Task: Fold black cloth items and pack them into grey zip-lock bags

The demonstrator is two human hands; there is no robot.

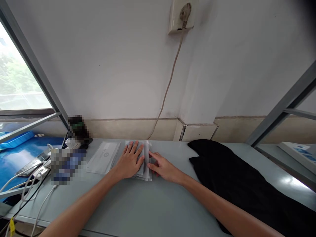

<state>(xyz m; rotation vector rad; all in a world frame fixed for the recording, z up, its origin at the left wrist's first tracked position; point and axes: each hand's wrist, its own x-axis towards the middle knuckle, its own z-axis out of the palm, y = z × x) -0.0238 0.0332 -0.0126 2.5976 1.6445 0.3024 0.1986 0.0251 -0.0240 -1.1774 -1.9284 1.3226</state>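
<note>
A stack of frosted, whitish plastic bags (146, 158) lies on the grey tabletop, its edges slightly uneven. My left hand (130, 159) rests flat on top of it, fingers spread. At the stack's right edge is my right hand (161, 167), with thumb and index fingertip apart and against the bags' side. Its other fingers are curled and partly hidden. Left of my left hand lies another frosted bag (103, 158) with a round printed mark, apparently with more layers under it.
A black cloth (222, 171) covers the table's right part, beneath my right forearm. White cables (37, 174) and a pixelated blue item (69, 166) are at the left. A cord (170, 79) runs from the wall socket (182, 16) down behind the table. Grey metal posts (278, 108) flank the table.
</note>
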